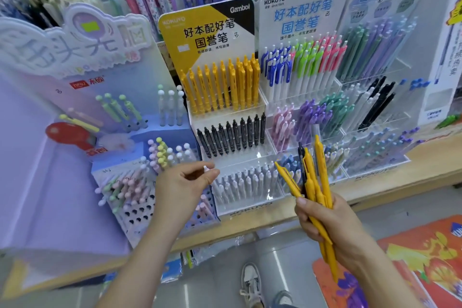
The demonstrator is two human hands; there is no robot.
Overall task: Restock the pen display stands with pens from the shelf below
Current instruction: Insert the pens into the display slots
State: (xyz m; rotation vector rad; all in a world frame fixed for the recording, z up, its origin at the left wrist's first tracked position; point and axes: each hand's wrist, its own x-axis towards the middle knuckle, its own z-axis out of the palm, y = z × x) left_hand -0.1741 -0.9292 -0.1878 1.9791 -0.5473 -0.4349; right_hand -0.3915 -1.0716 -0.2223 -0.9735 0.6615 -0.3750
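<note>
The right grip (pixel 322 221) is clutching a bundle of yellow pens (pixel 322 170), one black pen among them, and holding it up in front of the stand (pixel 250 207); none of these is slotted in yet. The left grip (pixel 185 182) is hovering beside the white pens (pixel 240 182), fingers loosely curled; I cannot tell whether it is pinching anything. The yellow row (pixel 222 87) is looking nearly full, so little is probably left.
</note>
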